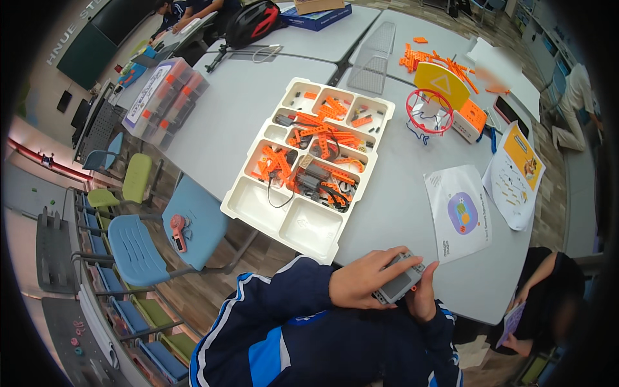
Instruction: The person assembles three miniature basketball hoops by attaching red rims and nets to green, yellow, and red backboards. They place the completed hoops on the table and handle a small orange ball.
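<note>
Both hands hold a grey brick-like controller with a dark screen near the table's front edge. My left hand wraps it from the left, fingers over its top and side. My right hand grips its right side, with the thumb along the edge. Just beyond them lies a white sorting tray, its compartments filled with orange beams, dark grey motor-like parts and black cables. The tray's two near compartments hold nothing visible.
Right of the tray lie a white printed sheet and a yellow-and-white leaflet. Behind them stands a toy basketball hoop with loose orange beams. Clear storage boxes stand left, a helmet farther back. A person sits at right.
</note>
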Action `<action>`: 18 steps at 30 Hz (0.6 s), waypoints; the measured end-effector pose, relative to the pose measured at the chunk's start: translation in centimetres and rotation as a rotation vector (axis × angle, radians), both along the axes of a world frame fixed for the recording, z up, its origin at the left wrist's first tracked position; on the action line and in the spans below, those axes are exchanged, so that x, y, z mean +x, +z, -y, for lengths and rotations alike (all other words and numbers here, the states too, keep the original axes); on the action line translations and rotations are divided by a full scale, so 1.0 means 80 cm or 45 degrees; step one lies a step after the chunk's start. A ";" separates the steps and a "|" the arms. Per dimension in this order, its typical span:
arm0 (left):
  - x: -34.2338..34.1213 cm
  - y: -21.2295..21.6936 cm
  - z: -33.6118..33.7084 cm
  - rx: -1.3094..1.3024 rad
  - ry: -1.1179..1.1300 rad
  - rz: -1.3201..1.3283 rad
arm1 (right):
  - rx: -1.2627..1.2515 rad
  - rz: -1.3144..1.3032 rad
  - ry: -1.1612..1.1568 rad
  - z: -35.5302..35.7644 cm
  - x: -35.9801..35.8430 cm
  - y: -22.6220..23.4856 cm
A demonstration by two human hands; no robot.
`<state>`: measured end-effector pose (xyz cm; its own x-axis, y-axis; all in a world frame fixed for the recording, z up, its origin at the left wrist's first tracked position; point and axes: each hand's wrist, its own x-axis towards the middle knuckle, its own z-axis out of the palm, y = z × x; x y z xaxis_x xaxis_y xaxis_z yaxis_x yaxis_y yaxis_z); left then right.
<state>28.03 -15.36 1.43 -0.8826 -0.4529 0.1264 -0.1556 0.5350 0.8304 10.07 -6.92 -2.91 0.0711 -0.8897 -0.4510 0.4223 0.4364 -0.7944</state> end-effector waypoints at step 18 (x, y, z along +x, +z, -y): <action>0.295 0.008 0.237 -0.156 0.580 0.544 | -0.362 -0.282 0.070 0.011 -0.017 -0.005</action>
